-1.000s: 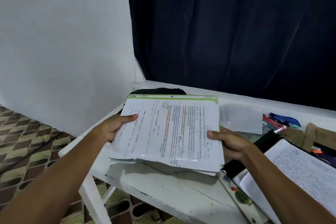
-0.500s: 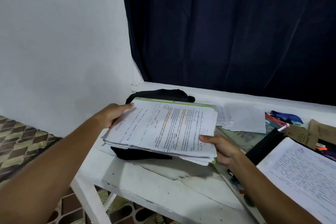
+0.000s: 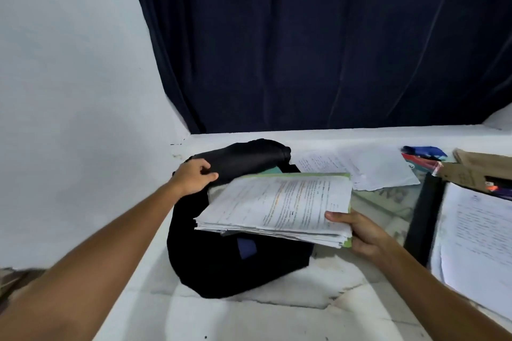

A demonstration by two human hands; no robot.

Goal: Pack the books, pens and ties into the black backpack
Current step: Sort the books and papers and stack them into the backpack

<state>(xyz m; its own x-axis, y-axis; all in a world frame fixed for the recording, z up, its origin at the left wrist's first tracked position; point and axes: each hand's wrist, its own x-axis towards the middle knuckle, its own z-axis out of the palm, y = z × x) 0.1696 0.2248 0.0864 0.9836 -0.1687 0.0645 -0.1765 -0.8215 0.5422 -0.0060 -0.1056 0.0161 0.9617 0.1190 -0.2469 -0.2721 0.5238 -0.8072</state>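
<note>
The middle of the black backpack (image 3: 221,266) is covered by the stack of papers (image 3: 277,205). The print on the stack is blurred beyond reading. The handwritten pages (image 3: 476,243) are cut off by the right edge.

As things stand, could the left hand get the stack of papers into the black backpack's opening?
Probably not by itself. The left hand grips the black backpack flap, holding it back; the right hand alone holds the stack of papers, above the backpack. The opening beneath looks unblocked, though mostly hidden by the stack.
</note>
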